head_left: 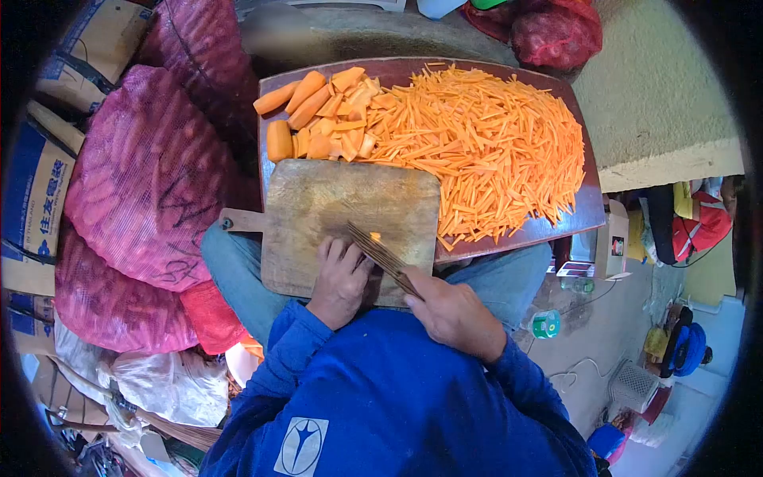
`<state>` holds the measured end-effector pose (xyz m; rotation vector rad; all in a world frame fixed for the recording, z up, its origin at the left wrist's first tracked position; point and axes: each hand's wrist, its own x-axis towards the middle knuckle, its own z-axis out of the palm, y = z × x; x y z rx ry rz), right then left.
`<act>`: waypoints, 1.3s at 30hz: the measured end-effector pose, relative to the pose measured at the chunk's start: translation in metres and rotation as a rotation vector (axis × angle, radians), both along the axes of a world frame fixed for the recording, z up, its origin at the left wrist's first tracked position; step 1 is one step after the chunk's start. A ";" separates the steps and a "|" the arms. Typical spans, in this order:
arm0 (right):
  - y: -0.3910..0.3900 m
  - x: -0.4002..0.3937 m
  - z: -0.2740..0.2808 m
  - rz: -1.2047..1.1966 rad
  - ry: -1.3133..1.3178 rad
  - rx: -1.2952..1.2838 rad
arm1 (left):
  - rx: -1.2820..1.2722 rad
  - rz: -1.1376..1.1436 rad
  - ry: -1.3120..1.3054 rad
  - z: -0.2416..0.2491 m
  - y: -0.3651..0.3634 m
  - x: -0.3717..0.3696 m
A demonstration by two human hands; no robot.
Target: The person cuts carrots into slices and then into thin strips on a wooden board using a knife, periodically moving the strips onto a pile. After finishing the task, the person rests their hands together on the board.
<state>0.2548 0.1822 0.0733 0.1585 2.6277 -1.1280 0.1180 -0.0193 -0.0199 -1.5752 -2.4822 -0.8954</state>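
Observation:
My right hand (457, 312) grips the handle of a knife (381, 254), its blade seen nearly edge-on over a worn wooden cutting board (342, 199). Beside the blade, my left hand (340, 285) rests on the board with its fingers curled; whatever lies beneath them is hidden. A tiny orange bit of carrot (375, 236) sits just right of the blade. Beyond the board, carrot slices (343, 131) and several whole or halved peeled carrots (308, 95) lie at the left. A large heap of carrot sticks (501, 151) spreads to the right.
A dark red tabletop (586, 221) bears the carrots, with the cutting board overlapping its near edge. Full purple mesh sacks (143, 183) crowd the left, beside stacked boxes (36, 191). A green-and-white container (545, 323) stands on the floor at right, near an open carton (613, 242).

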 end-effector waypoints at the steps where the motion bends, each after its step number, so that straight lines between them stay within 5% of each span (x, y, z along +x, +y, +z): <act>1: -0.001 -0.005 -0.006 0.009 0.008 -0.004 | 0.003 -0.002 -0.003 0.000 0.001 0.001; 8: -0.003 0.006 0.014 0.042 0.110 0.003 | 0.054 0.039 0.017 -0.006 -0.001 0.000; 19: -0.003 0.003 0.028 0.010 -0.084 -0.029 | 0.133 0.076 -0.028 -0.004 0.003 0.003; 22: -0.005 -0.003 -0.005 0.030 0.123 -0.020 | 0.095 0.071 -0.016 -0.004 0.003 0.003; 31: -0.006 0.004 0.024 0.006 -0.089 -0.031 | 0.092 0.119 0.038 -0.006 0.001 0.004; 39: -0.008 -0.011 0.004 0.043 0.054 -0.022 | 0.109 0.134 0.048 -0.004 0.001 0.005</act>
